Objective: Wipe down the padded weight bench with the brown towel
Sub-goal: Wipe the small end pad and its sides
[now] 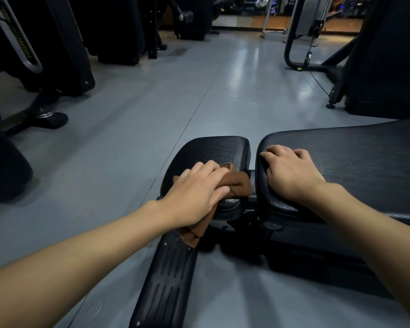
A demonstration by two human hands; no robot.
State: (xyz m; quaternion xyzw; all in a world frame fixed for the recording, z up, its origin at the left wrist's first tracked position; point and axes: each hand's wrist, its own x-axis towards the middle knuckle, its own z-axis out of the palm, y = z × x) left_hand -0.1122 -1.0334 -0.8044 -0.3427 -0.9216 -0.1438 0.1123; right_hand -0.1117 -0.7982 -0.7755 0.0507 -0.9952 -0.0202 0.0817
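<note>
The black padded weight bench has a small seat pad [220, 150] on the left and a long back pad [355, 157] on the right, with a narrow gap between them. My left hand [197, 192] presses the crumpled brown towel [239, 183] onto the near part of the seat pad; a fold of towel hangs down below my wrist. My right hand [291, 171] lies flat on the near left corner of the back pad, fingers curled over its edge, holding nothing.
A ribbed black foot plate [166, 278] of the bench frame runs toward me on the grey floor [152, 102]. Dark gym machines stand at the left [57, 55] and at the right [388, 55]. An open strip of floor runs ahead between them.
</note>
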